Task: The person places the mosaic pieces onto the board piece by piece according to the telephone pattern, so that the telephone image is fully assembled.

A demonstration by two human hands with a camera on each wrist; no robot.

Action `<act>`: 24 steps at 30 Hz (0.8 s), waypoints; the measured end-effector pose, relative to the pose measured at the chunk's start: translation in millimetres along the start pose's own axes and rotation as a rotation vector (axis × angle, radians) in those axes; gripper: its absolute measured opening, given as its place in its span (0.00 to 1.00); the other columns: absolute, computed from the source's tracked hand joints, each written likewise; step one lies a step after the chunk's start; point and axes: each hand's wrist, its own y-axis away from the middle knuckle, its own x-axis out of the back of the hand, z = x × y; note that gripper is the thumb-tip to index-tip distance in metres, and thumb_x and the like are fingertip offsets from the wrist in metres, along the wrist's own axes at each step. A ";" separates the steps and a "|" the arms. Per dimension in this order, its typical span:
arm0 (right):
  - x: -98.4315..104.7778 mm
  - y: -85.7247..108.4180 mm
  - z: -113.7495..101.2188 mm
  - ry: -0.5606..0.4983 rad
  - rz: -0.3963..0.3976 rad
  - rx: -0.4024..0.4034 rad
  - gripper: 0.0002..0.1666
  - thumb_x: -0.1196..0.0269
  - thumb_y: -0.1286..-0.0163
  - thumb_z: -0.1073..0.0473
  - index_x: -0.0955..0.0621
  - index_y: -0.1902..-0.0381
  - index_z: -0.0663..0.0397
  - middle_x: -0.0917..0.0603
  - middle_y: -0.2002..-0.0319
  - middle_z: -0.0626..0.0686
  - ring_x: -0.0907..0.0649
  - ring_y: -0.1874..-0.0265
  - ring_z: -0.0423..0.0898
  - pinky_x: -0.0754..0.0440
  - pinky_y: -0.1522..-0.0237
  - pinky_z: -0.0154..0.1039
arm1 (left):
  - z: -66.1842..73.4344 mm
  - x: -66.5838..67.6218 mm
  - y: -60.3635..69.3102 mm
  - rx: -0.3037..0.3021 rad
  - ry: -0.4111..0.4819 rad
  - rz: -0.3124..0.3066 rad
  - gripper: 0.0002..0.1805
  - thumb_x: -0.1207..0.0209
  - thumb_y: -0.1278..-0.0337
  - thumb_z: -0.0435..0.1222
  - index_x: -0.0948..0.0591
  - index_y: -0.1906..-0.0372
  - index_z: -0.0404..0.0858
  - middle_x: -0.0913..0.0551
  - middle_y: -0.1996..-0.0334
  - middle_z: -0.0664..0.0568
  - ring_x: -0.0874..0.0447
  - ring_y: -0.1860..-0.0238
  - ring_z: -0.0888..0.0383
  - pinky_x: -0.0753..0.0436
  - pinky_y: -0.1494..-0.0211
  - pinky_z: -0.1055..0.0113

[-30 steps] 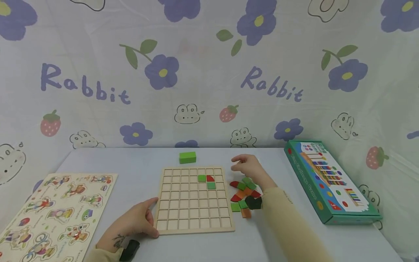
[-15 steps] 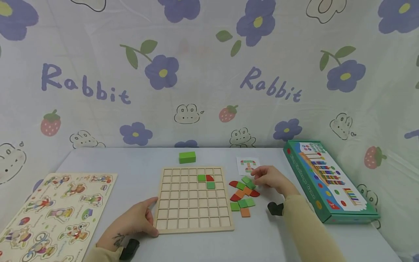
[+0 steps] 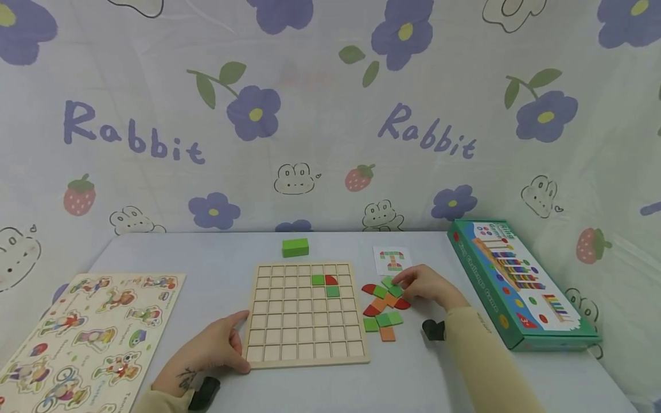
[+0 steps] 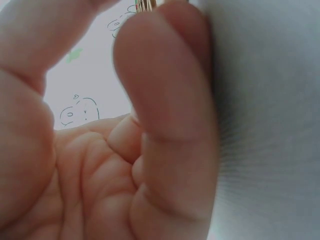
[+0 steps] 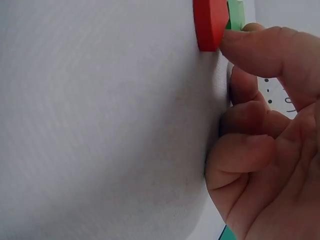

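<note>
A wooden grid board (image 3: pixel 307 321) lies on the white table, two green square tiles and a red quarter-round tile (image 3: pixel 331 280) set in its upper right cells. At its left edge my left hand (image 3: pixel 214 344) rests, thumb by the near corner and index finger higher up. Right of the board is a loose cluster of green, red and orange tiles (image 3: pixel 385 302). My right hand (image 3: pixel 431 287) reaches its far right side; thumb and index finger pinch at a green tile (image 3: pixel 395 291). In the right wrist view a red tile (image 5: pixel 210 22) sits against the thumb; the green tile is partly hidden.
A small card (image 3: pixel 391 261) with a coloured T-shaped pattern lies behind the tiles. A green block (image 3: pixel 295 248) stands behind the board. On the left is a picture puzzle board (image 3: pixel 98 338), on the right a green game box (image 3: pixel 521 287). A patterned cloth hangs behind the table.
My right hand has moved from above the pattern card, first rightward and nearer, then slightly left onto the green tiles, uncovering the card. My left hand has stayed at the board's edge.
</note>
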 end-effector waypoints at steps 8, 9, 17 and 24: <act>0.2 0.2 -3.0 0.028 -0.020 0.025 0.15 0.34 0.52 0.69 0.16 0.63 0.55 0.26 0.73 0.50 0.28 0.69 0.46 0.30 0.69 0.36 | -1.0 0.7 0.0 -0.020 0.000 -0.006 0.60 0.25 0.81 0.28 0.44 0.32 0.29 0.25 0.83 0.51 0.32 0.83 0.60 0.32 0.79 0.67; 0.1 0.4 -3.2 0.027 -0.022 0.023 0.15 0.34 0.52 0.69 0.16 0.63 0.55 0.27 0.73 0.50 0.28 0.69 0.46 0.31 0.70 0.36 | -1.2 0.6 -0.2 -0.020 0.002 -0.006 0.60 0.25 0.81 0.28 0.44 0.32 0.29 0.25 0.83 0.51 0.32 0.83 0.60 0.32 0.79 0.67; -0.3 1.3 -5.2 0.028 -0.039 0.037 0.17 0.34 0.52 0.70 0.18 0.61 0.55 0.28 0.76 0.50 0.29 0.72 0.46 0.32 0.72 0.36 | -1.6 -0.4 -0.9 0.005 0.008 0.001 0.60 0.24 0.82 0.28 0.43 0.32 0.30 0.25 0.83 0.50 0.32 0.83 0.60 0.33 0.79 0.67; 1.7 1.3 -5.4 0.060 -0.056 0.032 0.16 0.34 0.51 0.69 0.18 0.61 0.54 0.28 0.76 0.50 0.28 0.72 0.46 0.32 0.71 0.36 | -2.1 -1.1 -2.4 0.025 -0.002 0.009 0.60 0.24 0.83 0.28 0.43 0.32 0.30 0.25 0.83 0.51 0.32 0.83 0.60 0.33 0.79 0.68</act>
